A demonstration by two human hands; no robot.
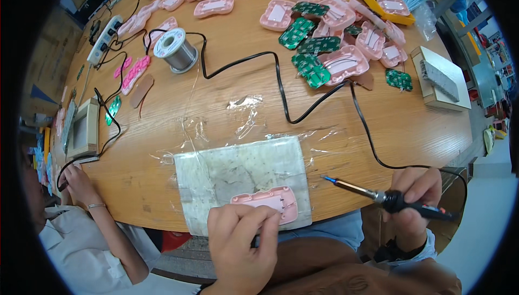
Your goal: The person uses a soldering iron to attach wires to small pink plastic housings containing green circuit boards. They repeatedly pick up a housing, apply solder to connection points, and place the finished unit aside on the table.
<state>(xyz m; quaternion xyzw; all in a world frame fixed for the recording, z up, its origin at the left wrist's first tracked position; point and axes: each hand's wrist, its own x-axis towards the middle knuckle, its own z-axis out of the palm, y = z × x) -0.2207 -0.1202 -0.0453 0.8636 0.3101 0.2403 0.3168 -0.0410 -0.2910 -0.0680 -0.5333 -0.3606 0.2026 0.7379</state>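
Note:
A pink plastic shell [263, 200] lies inner side up on a worn whitish mat [200, 181] at the table's near edge. My left hand [243, 241] is closed over the shell's lower left part. Between its finger and thumb a bit of something dark shows, too small to name. My right hand [415, 198] grips a soldering iron [397, 202] by its black handle, off to the right of the mat. The iron's bluish tip points left, apart from the shell. Its black cable [367, 127] runs back across the table.
A solder wire spool [181, 57] stands at back left. Many pink shells [275, 15] and green circuit boards [297, 33] lie piled at the back. A cream box with a grey pad [439, 81] is at right. At left are a power strip [105, 41] and another person's hand [78, 184].

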